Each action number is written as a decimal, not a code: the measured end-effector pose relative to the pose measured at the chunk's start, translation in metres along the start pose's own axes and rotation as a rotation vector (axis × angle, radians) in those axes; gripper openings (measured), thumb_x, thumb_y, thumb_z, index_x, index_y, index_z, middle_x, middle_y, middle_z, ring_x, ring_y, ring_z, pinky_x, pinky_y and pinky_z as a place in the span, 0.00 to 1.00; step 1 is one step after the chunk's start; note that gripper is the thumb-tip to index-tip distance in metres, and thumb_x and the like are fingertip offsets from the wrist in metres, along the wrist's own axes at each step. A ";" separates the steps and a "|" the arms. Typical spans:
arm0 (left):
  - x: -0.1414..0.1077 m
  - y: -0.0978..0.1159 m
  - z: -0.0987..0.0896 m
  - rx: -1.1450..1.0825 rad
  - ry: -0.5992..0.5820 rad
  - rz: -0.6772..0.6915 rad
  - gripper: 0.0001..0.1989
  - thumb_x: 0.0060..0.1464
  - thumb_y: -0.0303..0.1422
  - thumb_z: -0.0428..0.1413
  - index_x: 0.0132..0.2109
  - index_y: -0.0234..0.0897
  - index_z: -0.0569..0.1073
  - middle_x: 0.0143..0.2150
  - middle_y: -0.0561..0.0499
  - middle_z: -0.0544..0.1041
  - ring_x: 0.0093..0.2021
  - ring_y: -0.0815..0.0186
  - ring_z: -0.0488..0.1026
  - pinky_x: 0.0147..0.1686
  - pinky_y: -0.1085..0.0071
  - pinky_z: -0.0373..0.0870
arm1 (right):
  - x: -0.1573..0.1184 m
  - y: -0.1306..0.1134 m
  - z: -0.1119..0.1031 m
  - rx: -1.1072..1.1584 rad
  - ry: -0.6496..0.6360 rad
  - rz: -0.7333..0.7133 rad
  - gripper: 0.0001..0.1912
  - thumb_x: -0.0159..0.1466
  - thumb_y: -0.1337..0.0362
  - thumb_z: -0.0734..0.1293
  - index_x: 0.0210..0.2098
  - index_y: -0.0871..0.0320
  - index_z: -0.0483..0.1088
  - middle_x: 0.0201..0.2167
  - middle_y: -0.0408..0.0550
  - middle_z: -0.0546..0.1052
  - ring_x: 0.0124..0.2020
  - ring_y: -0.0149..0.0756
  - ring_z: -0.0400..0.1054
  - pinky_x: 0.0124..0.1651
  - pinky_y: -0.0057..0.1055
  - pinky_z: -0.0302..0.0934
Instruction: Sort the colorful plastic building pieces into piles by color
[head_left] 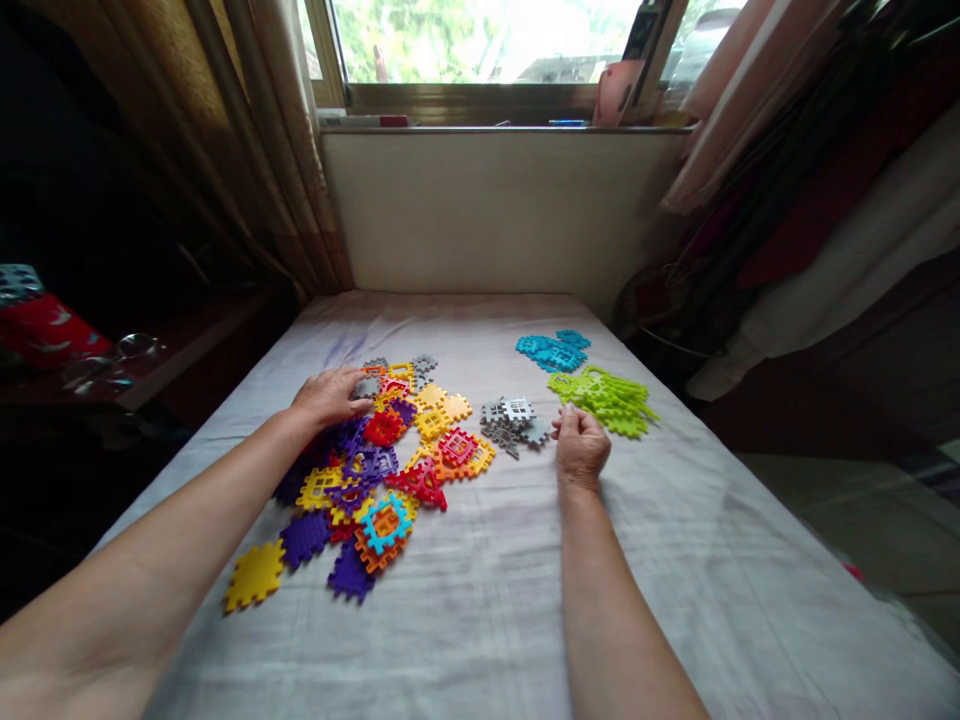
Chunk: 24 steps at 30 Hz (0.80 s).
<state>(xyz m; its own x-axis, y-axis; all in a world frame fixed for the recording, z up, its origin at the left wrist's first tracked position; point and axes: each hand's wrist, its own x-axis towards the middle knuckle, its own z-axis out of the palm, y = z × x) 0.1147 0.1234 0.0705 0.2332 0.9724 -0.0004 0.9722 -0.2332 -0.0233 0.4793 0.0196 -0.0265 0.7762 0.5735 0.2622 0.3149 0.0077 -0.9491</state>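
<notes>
My left hand [330, 396] reaches over the far left of a mixed pile of plastic interlocking tiles, its fingers stretched out by a grey tile [366, 387]. Purple tiles [306, 537], yellow tiles [255, 577], red tiles [420, 482] and orange tiles lie jumbled there. One light-blue frame tile [387, 522] rests on top at the near side. My right hand [581, 445] is closed and sits on the sheet, just right of a small heap of grey tiles [510, 412]. Whatever its curled fingers may contain is hidden.
Beyond my right hand lie a heap of lime-green tiles [607, 400] and a blue heap [555, 350]. A pale sheet [480, 620] covers the bed-like surface, which ends at a wall below a window. Curtains hang at left, clothes [847, 230] at right. Glasses [139, 346] lie on a side shelf.
</notes>
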 end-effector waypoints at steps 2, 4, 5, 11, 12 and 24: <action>0.004 0.002 0.001 0.013 -0.020 0.000 0.25 0.53 0.47 0.55 0.57 0.50 0.74 0.60 0.51 0.75 0.58 0.55 0.71 0.53 0.67 0.65 | 0.000 0.000 0.000 0.016 0.009 0.015 0.26 0.62 0.42 0.61 0.30 0.59 0.74 0.20 0.45 0.77 0.20 0.33 0.68 0.29 0.29 0.62; 0.006 0.004 0.002 0.024 -0.024 -0.005 0.22 0.54 0.47 0.52 0.54 0.51 0.76 0.58 0.52 0.77 0.56 0.56 0.73 0.50 0.68 0.66 | 0.000 0.000 0.000 0.030 0.018 0.022 0.25 0.61 0.42 0.61 0.30 0.58 0.74 0.20 0.45 0.76 0.21 0.34 0.68 0.29 0.29 0.63; 0.006 0.004 0.003 0.029 -0.026 -0.004 0.21 0.55 0.47 0.52 0.53 0.51 0.76 0.57 0.52 0.78 0.55 0.56 0.73 0.49 0.68 0.67 | 0.000 -0.001 0.000 0.030 0.019 0.021 0.25 0.61 0.42 0.61 0.30 0.58 0.74 0.20 0.45 0.76 0.21 0.34 0.68 0.29 0.29 0.63; -0.001 0.015 -0.005 -0.044 0.124 0.002 0.20 0.60 0.45 0.46 0.44 0.48 0.81 0.53 0.51 0.79 0.52 0.57 0.74 0.49 0.67 0.67 | -0.001 -0.003 0.000 0.046 -0.001 0.039 0.24 0.61 0.43 0.61 0.30 0.58 0.74 0.20 0.45 0.76 0.20 0.34 0.68 0.30 0.30 0.62; -0.003 0.020 -0.008 -0.081 0.177 -0.010 0.20 0.60 0.45 0.46 0.44 0.46 0.81 0.52 0.49 0.79 0.52 0.57 0.74 0.50 0.67 0.67 | -0.001 -0.003 0.000 0.050 -0.002 0.040 0.24 0.61 0.43 0.62 0.30 0.58 0.74 0.19 0.45 0.76 0.20 0.34 0.68 0.30 0.30 0.62; 0.034 0.167 0.011 -0.997 -0.013 -0.083 0.16 0.56 0.43 0.58 0.46 0.38 0.77 0.35 0.47 0.81 0.27 0.69 0.76 0.27 0.74 0.70 | -0.003 -0.008 0.000 0.053 0.003 0.056 0.22 0.60 0.45 0.63 0.29 0.58 0.74 0.20 0.45 0.76 0.21 0.35 0.69 0.30 0.30 0.63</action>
<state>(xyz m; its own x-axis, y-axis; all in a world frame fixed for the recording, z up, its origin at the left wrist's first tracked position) 0.2846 0.1177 0.0551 0.1691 0.9844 -0.0477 0.5616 -0.0565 0.8255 0.4746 0.0176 -0.0192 0.7934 0.5719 0.2085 0.2416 0.0185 -0.9702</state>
